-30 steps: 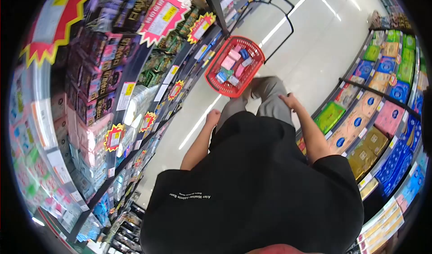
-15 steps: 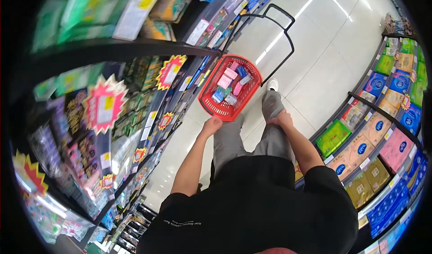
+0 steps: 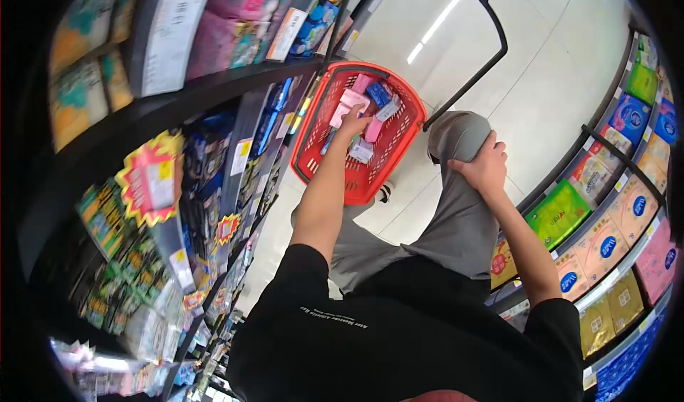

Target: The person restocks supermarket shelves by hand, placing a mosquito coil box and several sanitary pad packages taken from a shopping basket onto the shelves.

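Observation:
A red shopping basket (image 3: 303,132) stands beside the left shelf, with several small packs in it. Inside it, my left hand (image 3: 353,122) reaches over the packs, fingers apart and at or just above them. Nearest the fingertips are light pink packs (image 3: 351,101). A dark blue pack (image 3: 378,93), a whitish pack (image 3: 389,108) and a bright pink pack (image 3: 373,129) lie to the right. Part of another white pack (image 3: 362,150) shows below my hand. My right hand (image 3: 486,163) rests open on my bent knee, its fingers spread over the grey trousers.
Close on my left are shelves (image 3: 235,88) of packaged goods with price tags. Tissue packs (image 3: 563,214) line the right-hand shelf. The basket's black handle (image 3: 470,85) leans out over the tiled floor (image 3: 548,74).
My left hand has moved from the basket's near rim to the packs inside. My body is lower and closer to the basket, with the right knee more bent. My right hand stays at that knee.

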